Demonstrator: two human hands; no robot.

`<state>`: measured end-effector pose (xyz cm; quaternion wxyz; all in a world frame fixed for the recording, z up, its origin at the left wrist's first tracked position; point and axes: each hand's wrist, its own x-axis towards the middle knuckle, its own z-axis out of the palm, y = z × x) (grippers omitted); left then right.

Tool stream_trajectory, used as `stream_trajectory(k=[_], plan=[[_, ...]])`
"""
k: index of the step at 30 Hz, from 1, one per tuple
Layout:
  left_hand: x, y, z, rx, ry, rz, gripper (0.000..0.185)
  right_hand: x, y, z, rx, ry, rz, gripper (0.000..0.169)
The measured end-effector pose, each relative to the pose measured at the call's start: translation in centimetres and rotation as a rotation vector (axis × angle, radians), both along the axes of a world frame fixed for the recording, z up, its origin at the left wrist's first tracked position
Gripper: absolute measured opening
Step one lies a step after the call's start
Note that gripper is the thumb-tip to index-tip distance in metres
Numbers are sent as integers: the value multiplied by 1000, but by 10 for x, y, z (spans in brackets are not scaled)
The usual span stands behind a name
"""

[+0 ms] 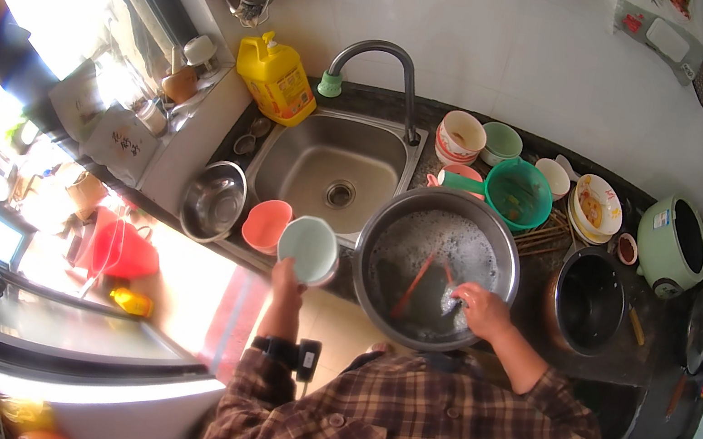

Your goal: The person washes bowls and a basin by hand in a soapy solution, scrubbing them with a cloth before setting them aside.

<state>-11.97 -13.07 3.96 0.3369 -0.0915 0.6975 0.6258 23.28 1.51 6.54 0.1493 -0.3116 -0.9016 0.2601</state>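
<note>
My left hand (290,279) grips the rim of a pale green bowl (309,251), held tilted with its inside facing up beside the sink's front edge. Under my right hand (482,309) is a large steel basin (362,276) of sudsy water. The fingers of that hand are bent around a silvery-white item (448,300) at the water; its exact kind is hard to make out. Two red sticks, perhaps chopsticks (413,284), slant in the basin, partly under water. A coral-coloured bowl (266,225) sits just left of the pale green one.
A steel sink (305,164) with a curved faucet (379,45) lies ahead, a yellow pump jug (280,84) behind it. Left stands a steel bowl (214,201). Rightward are stacked bowls (461,133), a green strainer (517,194), a dark pot (590,302) and an open rice cooker (672,243).
</note>
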Motion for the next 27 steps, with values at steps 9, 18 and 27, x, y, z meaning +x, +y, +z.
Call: stream_trajectory(k=[9,18,27], plan=[[-11,-20,-40,-94,228,-149,15,2,1,-4,-8,-38,15,23],[-58,-19,-107,-340,585,-231,29,5,1,-9,-28,-74,-3,23],[-31,-8,-50,-221,156,-286,50,2,3,-6,-154,-93,-35,19]])
